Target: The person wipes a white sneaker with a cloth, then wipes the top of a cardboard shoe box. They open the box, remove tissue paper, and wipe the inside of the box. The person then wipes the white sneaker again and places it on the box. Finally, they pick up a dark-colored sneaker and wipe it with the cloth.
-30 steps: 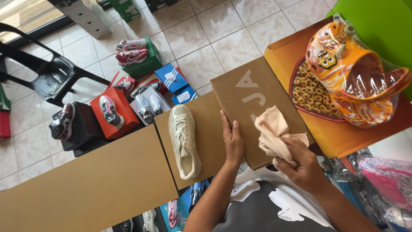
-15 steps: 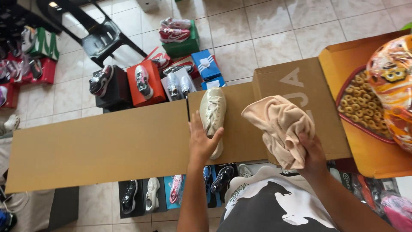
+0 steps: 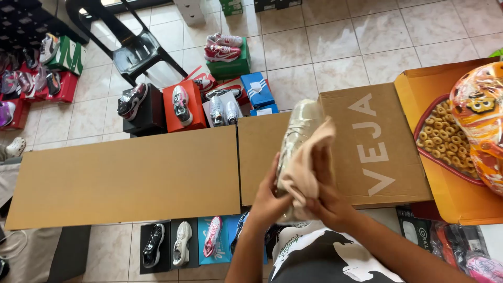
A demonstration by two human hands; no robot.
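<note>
Desk point(image 3: 126, 178) of flat cardboard spans view; printed brown panel point(image 3: 387, 120) at right end, orange cereal box point(image 3: 419, 89) beyond it. Tiled floor point(image 3: 335, 42) behind: black chair point(image 3: 131, 47), sneakers displayed on coloured boxes, green box point(image 3: 228, 67) with red-white pair nearest centre. More sneakers on boxes below desk near edge.

Shoe point(image 3: 297, 131), pale, lifted above desk, sole toward camera, partly hidden by beige cloth point(image 3: 309, 162). Left hand point(image 3: 267, 202) closed round shoe's lower end. Right hand point(image 3: 330, 207) closed on cloth, pressing it to shoe.
</note>
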